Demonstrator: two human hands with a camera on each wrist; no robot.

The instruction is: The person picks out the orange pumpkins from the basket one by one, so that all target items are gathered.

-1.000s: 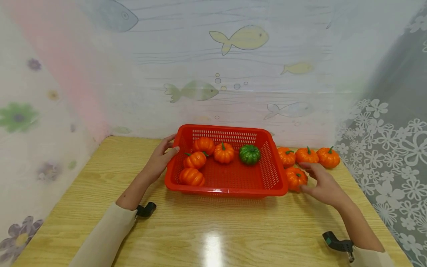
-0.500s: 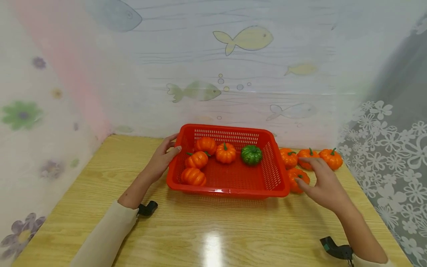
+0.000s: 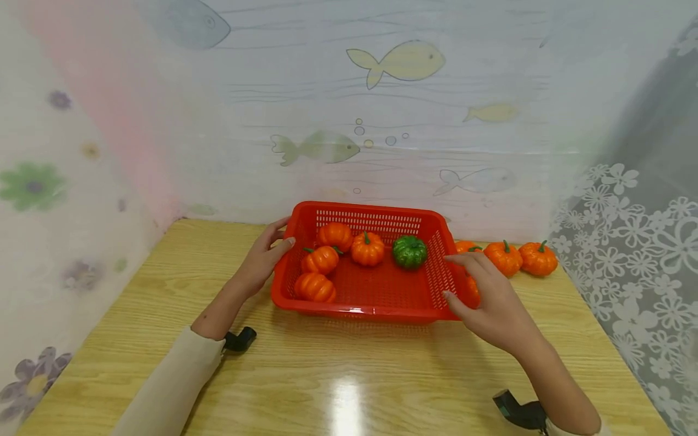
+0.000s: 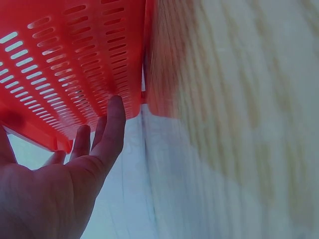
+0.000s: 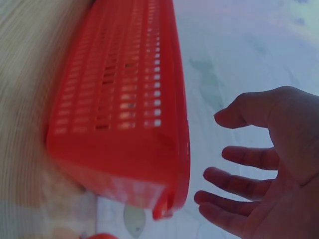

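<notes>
A red plastic basket [image 3: 376,290] with slotted walls stands on the table, holding several small orange pumpkins [image 3: 367,249] and one green pumpkin [image 3: 409,252]. My left hand [image 3: 262,257] holds its left side, thumb on the rim and fingers along the outer wall, as the left wrist view shows. Over the right rim hovers my right hand [image 3: 491,303], fingers spread and nothing held; the right wrist view shows a gap between its fingertips and the basket [image 5: 114,164]. Beyond that hand more orange pumpkins [image 3: 538,259] sit on the table, two partly hidden by hand and basket.
The wood-grain table [image 3: 305,381] extends in front of the basket and to both sides. A wall covering [image 3: 229,163] printed with fish rises right behind the basket. A flowered curtain [image 3: 643,290] hangs along the right edge.
My right hand has moved left, away from the orange pumpkins on the table to above the basket's right rim. My left hand and the basket stay put.
</notes>
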